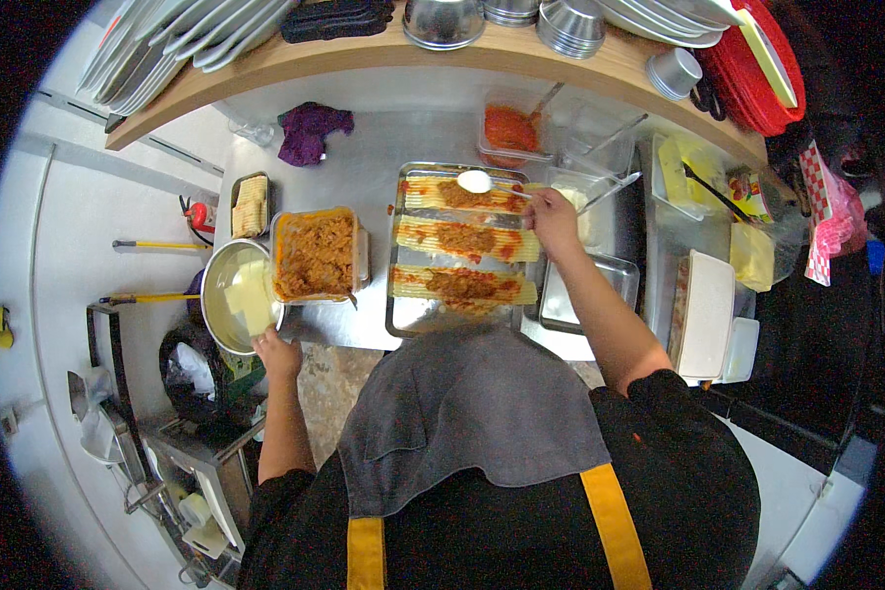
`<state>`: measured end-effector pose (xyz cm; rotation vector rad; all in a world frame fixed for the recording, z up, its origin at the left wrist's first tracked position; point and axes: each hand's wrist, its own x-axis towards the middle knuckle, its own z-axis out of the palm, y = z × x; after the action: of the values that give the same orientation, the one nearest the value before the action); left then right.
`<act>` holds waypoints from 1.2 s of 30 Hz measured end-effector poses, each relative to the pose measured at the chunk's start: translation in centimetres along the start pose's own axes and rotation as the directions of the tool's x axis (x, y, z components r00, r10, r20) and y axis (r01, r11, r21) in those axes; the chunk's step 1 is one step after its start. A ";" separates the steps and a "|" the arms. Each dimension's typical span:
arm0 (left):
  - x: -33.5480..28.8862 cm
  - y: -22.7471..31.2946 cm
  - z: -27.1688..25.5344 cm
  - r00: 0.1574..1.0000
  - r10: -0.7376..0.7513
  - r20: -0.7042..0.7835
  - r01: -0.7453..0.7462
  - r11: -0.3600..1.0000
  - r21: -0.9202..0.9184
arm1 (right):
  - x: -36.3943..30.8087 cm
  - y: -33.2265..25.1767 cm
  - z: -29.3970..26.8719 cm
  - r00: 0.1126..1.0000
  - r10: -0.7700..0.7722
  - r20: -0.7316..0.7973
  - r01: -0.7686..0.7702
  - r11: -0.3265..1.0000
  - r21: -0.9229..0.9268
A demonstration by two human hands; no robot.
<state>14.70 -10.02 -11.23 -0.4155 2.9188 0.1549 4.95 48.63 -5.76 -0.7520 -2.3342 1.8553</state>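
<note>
My right hand is closed on a spoon whose bowl carries a white sauce. The spoon's bowl is over the farthest of three ridged pasta sheets lying across a metal tray. Each sheet has a strip of reddish-brown meat filling along its middle. At the near rim of a round metal pot, my left hand is closed, its fingertips close to a pale flat sheet inside. Just right of the pot is a plastic tub full of meat filling.
Behind the tray stand a container of red sauce and a white-filled container. A smaller metal tray lies under my right forearm. A purple cloth is at the back. The wooden shelf overhangs the counter, stacked with plates and metal cups.
</note>
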 end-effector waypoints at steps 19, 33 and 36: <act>-5.4 2.8 -1.6 0.863 -0.123 -0.491 0.004 0.972 -0.236 | 1.0 3.5 -1.5 0.954 0.298 -0.001 -0.279 0.894 0.349; -11.0 -0.8 6.9 0.884 0.007 0.467 0.198 0.900 -0.389 | 0.3 2.5 -1.8 0.843 0.461 0.276 -0.497 0.472 0.728; -12.2 -4.8 11.7 0.739 0.337 0.583 -0.244 0.941 -0.234 | -0.5 2.2 -3.6 0.830 0.437 0.347 -0.524 0.396 0.755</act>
<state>29.58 -9.88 -20.55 0.0853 2.2939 0.4550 7.38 52.02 -6.72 -1.2431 -0.9239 2.8854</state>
